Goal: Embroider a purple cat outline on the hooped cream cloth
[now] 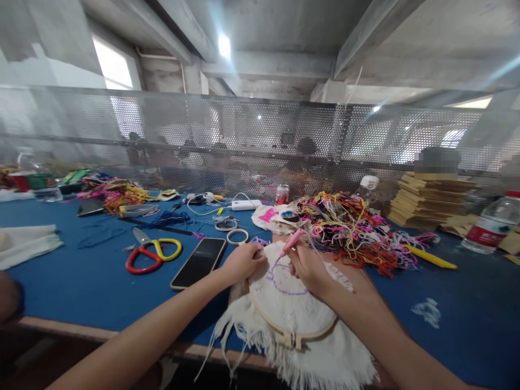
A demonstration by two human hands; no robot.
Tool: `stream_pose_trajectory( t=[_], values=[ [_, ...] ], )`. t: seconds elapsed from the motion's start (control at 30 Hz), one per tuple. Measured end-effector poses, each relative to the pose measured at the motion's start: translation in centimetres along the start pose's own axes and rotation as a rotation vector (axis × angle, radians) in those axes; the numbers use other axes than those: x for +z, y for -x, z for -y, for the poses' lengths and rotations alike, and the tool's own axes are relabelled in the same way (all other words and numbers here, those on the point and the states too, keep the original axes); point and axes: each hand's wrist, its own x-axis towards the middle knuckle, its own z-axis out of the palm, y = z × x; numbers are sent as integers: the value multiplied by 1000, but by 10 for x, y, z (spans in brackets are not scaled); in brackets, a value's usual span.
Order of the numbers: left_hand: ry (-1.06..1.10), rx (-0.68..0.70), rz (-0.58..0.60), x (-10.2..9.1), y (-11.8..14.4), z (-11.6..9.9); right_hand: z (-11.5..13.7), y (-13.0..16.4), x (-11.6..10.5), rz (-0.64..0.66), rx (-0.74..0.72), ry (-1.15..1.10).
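A wooden embroidery hoop [293, 327] holds white fringed cloth [325, 363] at the near edge of the blue table [81, 281]. Purple stitching [284, 276] outlines a shape on the cloth. My left hand [242, 262] grips the hoop's far left rim. My right hand [307, 267] holds a pink punch needle [291, 242] with its tip down on the cloth near the top of the hoop. Yarn trails from the tool toward a tangled pile of coloured yarn [349, 227] just behind.
A dark phone [199, 262] and red-and-yellow scissors [152, 252] lie to the left. Small rings [238, 235], a white power bank [246, 205], a can [281, 194], stacked cardboard [433, 203], a yellow tool [430, 258] and a water bottle [493, 222] stand further back. A perforated metal screen [260, 141] backs the table.
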Motion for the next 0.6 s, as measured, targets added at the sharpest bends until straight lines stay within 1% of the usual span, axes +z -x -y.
stream_pose_trajectory(
  t=[0.17, 0.23, 0.3, 0.37, 0.47, 0.53, 0.6],
  values=[
    [-28, 17, 25, 3, 0, 5, 1, 0, 1, 3, 19, 13],
    [-71, 30, 15, 5, 0, 7, 2, 0, 0, 11, 15, 20],
    [-150, 59, -55, 8, 2, 7, 2, 0, 0, 18, 11, 23],
    [-233, 105, -153, 9, 5, 4, 2, 0, 1, 17, 8, 17],
    [-295, 211, -237, 6, 10, -11, 0, 0, 3, -9, -21, -17],
    [-312, 315, -274, 1, 13, -26, -3, 0, 6, -27, -43, -48],
    [-276, 406, -306, -4, 12, -43, -7, 0, 9, -24, -43, -91]
  ],
)
